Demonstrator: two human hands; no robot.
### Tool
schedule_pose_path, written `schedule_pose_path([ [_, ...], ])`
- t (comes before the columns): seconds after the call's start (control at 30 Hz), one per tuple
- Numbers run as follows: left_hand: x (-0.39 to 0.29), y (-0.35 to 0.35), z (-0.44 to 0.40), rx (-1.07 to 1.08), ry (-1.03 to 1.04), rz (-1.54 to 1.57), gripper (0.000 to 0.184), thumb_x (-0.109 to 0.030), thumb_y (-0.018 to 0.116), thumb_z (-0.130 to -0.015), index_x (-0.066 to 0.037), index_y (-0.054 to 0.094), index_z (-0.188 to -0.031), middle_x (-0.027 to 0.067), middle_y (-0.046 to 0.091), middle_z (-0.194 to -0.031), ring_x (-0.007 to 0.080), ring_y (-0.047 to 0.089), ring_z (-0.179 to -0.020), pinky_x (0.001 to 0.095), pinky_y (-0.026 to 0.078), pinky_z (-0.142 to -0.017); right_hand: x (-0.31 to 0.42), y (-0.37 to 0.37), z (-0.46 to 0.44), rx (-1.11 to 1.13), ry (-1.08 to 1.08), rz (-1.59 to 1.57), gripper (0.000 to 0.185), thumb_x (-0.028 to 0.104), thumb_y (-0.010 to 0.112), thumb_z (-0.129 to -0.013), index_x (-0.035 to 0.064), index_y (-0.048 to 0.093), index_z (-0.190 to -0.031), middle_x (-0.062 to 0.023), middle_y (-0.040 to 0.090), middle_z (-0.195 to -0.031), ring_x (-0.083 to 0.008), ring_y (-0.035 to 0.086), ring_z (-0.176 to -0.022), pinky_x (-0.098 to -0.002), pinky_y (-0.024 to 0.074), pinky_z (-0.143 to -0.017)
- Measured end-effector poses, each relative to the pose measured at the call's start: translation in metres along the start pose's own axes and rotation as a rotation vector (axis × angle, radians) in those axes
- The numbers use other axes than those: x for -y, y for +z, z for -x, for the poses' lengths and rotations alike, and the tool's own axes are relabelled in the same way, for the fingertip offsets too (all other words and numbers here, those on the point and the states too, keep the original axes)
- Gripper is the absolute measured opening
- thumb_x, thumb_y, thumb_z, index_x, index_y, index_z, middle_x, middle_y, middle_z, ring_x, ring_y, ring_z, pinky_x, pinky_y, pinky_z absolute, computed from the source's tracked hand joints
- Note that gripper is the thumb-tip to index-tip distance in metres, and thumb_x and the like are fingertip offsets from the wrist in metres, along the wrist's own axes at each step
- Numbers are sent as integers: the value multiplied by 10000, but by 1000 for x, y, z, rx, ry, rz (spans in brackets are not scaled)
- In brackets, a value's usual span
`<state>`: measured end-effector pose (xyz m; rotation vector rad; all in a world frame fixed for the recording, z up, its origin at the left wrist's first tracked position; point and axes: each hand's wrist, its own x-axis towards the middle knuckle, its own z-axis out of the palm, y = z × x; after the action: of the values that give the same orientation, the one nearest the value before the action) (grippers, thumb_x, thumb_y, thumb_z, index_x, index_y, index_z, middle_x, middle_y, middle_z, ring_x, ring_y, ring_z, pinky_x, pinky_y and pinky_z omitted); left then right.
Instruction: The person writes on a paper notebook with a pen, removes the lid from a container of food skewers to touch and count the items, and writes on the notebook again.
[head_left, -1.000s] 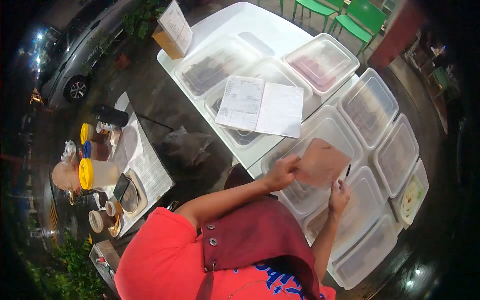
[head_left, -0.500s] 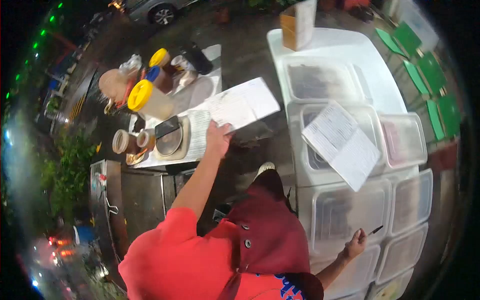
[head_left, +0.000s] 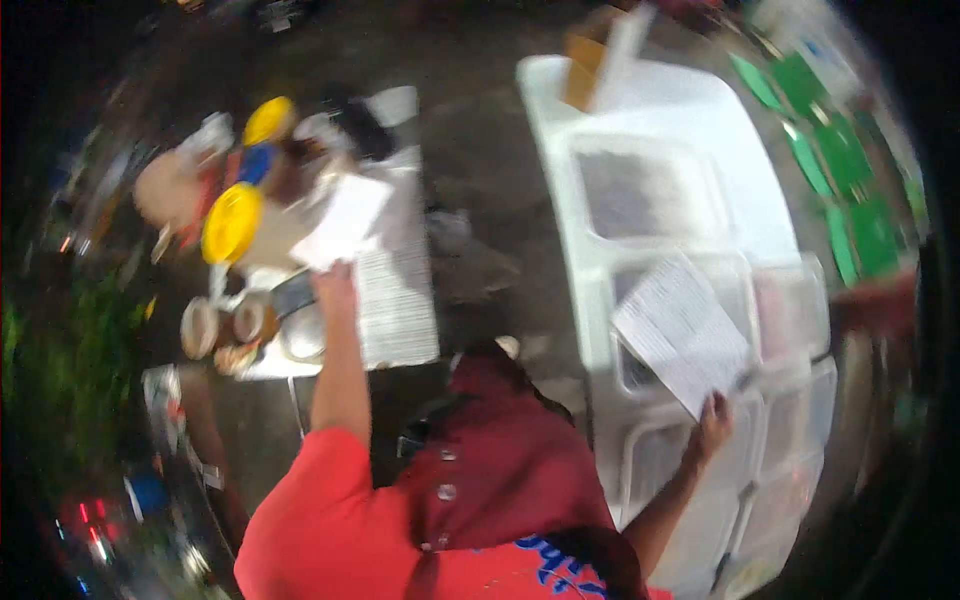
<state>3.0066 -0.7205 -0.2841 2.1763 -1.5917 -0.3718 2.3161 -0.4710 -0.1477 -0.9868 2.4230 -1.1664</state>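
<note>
My left hand [head_left: 337, 285] is closed on the lower edge of white paper sheets [head_left: 345, 220], above the left table. Under and around that forearm are a round scale [head_left: 303, 335], a dark phone [head_left: 293, 294] and small open jars [head_left: 200, 328]. My right hand [head_left: 713, 425] is at the lower corner of an open notebook [head_left: 682, 330] with written pages, which lies across the lidded containers. Its fingers are closed; a short dark streak beside them fits the pen seen earlier, but blur hides its outline.
Several clear lidded containers [head_left: 650, 190] cover much of the white right table [head_left: 550, 110]. Yellow-lidded jars [head_left: 232, 224] and a dark bottle [head_left: 360, 128] stand on the left table [head_left: 400, 310]. A cardboard piece [head_left: 585, 72] stands at the far end, and green chairs [head_left: 840, 150] are to the right.
My left hand has carried the paper sheets left, over the jars and scale. My right hand has moved up to the notebook's lower corner. The view has shifted and blurred.
</note>
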Motion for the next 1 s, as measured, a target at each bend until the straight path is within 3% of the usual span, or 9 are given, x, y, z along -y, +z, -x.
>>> schedule_pose_path([
  [0.03,-28,-10,-5,157,70,-517,402,-120,449,-898,-92,460,-1299,93,528,-1286,273,505,-1171,482,271,-1087,2,3,-3,-14,-30,59,308,154,614,-867,-52,617,-1096,-175,646,-1059,-240,602,-1006,-342,456,-889],
  [0.17,-76,24,-17,-416,-644,208,496,-180,608,-819,112,448,-1186,227,499,-1190,340,500,-1116,453,417,-923,10,15,-1,-248,90,224,353,242,647,-839,-41,621,-1048,-193,650,-992,-277,625,-915,-366,471,-824],
  [0.27,-111,106,-2,-233,-18,591,447,-175,606,-819,104,476,-1143,216,523,-1159,317,522,-1049,424,425,-906,-10,24,3,-330,280,280,445,291,669,-815,-46,596,-1096,-214,641,-1000,-288,627,-903,-375,476,-813],
  [0.33,-242,86,47,102,416,479,386,-140,574,-835,36,510,-1172,153,576,-1077,283,542,-1021,387,432,-895,-11,34,5,-316,379,293,493,325,681,-798,-35,586,-1121,-222,632,-1024,-307,621,-942,-387,470,-837],
  [0.47,-376,86,126,772,654,759,389,-135,623,-820,0,532,-1173,134,594,-990,237,585,-867,355,482,-808,14,35,4,-382,492,490,618,380,686,-769,30,508,-1246,-240,563,-1154,-387,555,-1077,-437,440,-923],
  [0.57,-426,113,152,879,692,694,480,-184,629,-801,13,479,-1213,167,574,-1048,295,572,-932,405,462,-845,6,31,-2,-347,506,516,530,334,710,-745,-8,585,-1130,-213,631,-1047,-345,609,-992,-394,463,-882],
  [0.67,-444,126,176,556,912,275,566,-251,621,-791,17,422,-1248,203,536,-1128,374,526,-1030,473,422,-882,-41,19,-6,-263,411,388,401,285,702,-777,-3,618,-1043,-130,663,-879,-249,642,-757,-347,505,-691],
  [0.83,-459,139,201,564,771,129,558,-285,611,-792,-26,430,-1252,199,515,-1129,385,478,-1091,468,373,-911,-3,-25,16,-120,508,-391,160,185,647,-852,38,616,-908,15,558,-699,-77,475,-555,-235,373,-485],
  [1.0,-474,115,273,620,1220,510,483,-202,617,-800,-73,489,-1247,201,473,-1219,368,426,-1171,475,341,-974,-44,-110,75,-200,537,-470,132,158,639,-857,39,607,-903,33,519,-666,-60,446,-540,-222,334,-457],
])
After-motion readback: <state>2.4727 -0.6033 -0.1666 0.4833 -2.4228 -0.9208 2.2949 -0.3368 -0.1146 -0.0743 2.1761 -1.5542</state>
